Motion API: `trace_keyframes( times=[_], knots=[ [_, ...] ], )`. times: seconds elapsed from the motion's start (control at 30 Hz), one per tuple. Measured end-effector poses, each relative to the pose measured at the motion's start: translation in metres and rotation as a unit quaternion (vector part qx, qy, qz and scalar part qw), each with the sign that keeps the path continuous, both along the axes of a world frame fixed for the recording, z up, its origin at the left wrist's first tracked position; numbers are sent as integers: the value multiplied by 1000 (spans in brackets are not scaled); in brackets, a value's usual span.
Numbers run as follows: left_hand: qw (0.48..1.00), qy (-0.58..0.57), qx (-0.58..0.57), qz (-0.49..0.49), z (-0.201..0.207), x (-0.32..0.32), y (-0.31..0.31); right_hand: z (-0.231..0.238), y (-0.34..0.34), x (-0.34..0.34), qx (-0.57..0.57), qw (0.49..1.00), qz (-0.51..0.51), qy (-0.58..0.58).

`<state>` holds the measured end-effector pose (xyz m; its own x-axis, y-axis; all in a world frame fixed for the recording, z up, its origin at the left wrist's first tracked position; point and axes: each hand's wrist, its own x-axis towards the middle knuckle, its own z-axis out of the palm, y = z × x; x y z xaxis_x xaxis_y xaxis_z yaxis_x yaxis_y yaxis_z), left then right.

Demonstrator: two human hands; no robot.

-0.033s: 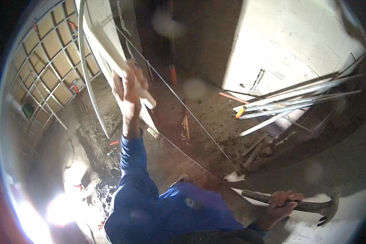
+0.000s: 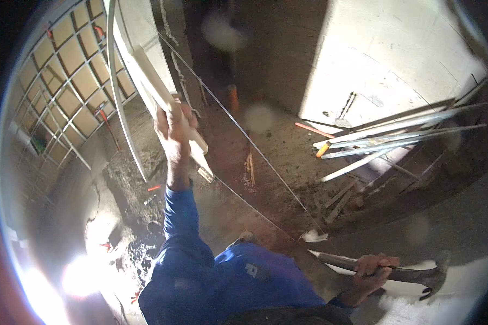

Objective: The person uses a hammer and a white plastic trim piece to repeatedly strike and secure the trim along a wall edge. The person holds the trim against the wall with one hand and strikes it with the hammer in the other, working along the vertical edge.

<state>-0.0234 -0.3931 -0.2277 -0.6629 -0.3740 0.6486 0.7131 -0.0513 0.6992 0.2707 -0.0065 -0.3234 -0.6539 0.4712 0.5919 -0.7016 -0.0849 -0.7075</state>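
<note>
My left hand (image 2: 173, 127), arm stretched forward, is closed around a pale, straight batten (image 2: 153, 78). Whether it is wood or plastic I cannot tell. Behind it, a second long pale strip (image 2: 198, 158) slants down to a small wooden block (image 2: 206, 174). At the lower right, my right hand (image 2: 373, 271) grips a claw hammer (image 2: 415, 275) by its dark handle. The hammer's head points right, its handle end left. Thin string (image 2: 238, 125) stretches diagonally between the two hands, down to a small white lump (image 2: 313, 236).
Long pale strips and pipes (image 2: 396, 130) lie piled at the right by a bright panel (image 2: 385, 59). A metal grid frame (image 2: 65, 70) stands at the far left. A curved pale strip (image 2: 116, 92) rises beside my left hand. A strong lamp (image 2: 81, 276) glares at the lower left.
The surroundings have shifted slightly in view. The hammer and my right hand sit a little further left, and the left hand a little lower. Both grips look the same.
</note>
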Motion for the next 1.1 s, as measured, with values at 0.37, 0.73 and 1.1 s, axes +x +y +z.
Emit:
trace_keyframes(
  times=[0.37,0.73,1.1],
  knots=[
    [721,-596,-346,74,-446,27,-105,-77,-119,-86,-124,948,60,-287],
    [521,-794,-311,-38,-543,244,-212,-89,-164,-108,4,921,161,-355],
    [772,-635,33,2,-422,197,-180,-104,-203,-138,80,850,269,-446]
  ],
)
